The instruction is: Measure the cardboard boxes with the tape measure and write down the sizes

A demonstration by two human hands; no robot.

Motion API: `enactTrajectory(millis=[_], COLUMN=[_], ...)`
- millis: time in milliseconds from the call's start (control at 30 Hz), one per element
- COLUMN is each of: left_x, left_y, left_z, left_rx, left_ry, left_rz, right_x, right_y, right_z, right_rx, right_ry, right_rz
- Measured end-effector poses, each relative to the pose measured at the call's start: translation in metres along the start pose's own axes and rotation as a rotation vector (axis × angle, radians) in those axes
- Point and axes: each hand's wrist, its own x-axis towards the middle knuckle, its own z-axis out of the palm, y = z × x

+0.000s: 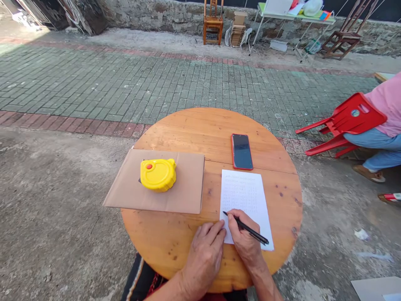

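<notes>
My right hand (246, 236) is closed around a black pen (250, 232), its tip at the left part of a white sheet of paper (263, 225). Rows of faint handwriting cover the upper part of the sheet. My left hand (206, 248) rests on the round wooden table (188, 129), fingers stretched out and the fingertips at the sheet's lower left edge; it holds nothing. To the left, a yellow tape measure (159, 175) with a red button lies on a piece of brown cardboard (188, 192). Just beyond the paper lies a phone (242, 151) with a red edge.
The cardboard overhangs the table's left edge. At right, a person in a pink top (387, 102) sits on a red plastic chair (354, 115). Against the far wall stand a wooden chair (213, 27), stacked cardboard (237, 33) and a folding table (275, 16) with things on it.
</notes>
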Motion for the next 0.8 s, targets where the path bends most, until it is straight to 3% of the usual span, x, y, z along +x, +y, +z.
enactTrajectory(millis=[367, 600, 800], left_x=[0.0017, 0.0007, 0.0017], left_y=[0.0018, 0.0005, 0.0006], left_z=[-0.0011, 0.0008, 0.0005], left_rx=[-0.017, 0.005, 0.002], left_ry=[0.005, 0.029, 0.032], left_rz=[-0.019, -0.001, 0.005], right_x=[-0.0017, -0.0065, -0.0042], right_y=[0.0024, 0.0094, 0.0066], right_z=[-0.0009, 0.0011, 0.0026], right_rx=[0.0, 0.032, 0.036], right_ry=[-0.02, 0.094, 0.097], right_rz=[-0.035, -0.013, -0.023])
